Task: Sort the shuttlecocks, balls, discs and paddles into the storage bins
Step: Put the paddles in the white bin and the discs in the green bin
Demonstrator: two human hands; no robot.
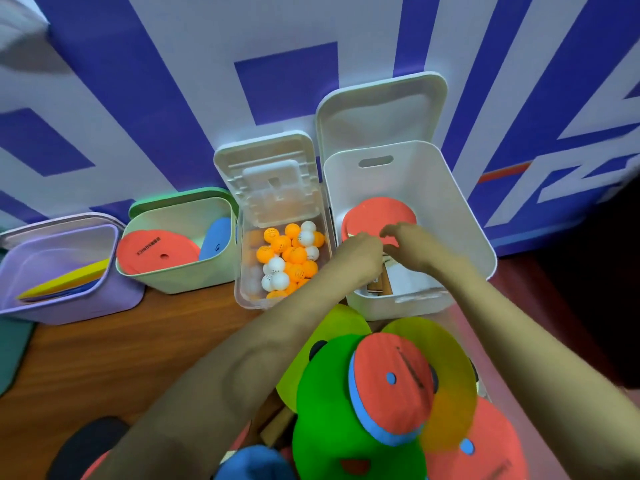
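Observation:
A red paddle (379, 213) lies inside the white bin (478, 244), its wooden handle (381, 287) pointing toward me. Both my hands reach into that bin. My left hand (362, 252) curls its fingers at the paddle's lower left edge. My right hand (410, 245) pinches the paddle's lower edge beside it. The clear bin (242, 292) holds several orange and white balls (291, 258). In the green bin (180, 282) stand a red disc (152, 252) and a blue disc (216, 239). A yellow disc (65, 278) lies in the purple bin (69, 306).
A loose pile of green, yellow, red and blue discs (388, 386) sits on the wooden table (121, 358) near me, under my arms. The bins' open lids lean against the blue-and-white wall behind. A dark round object (86, 441) is at the lower left.

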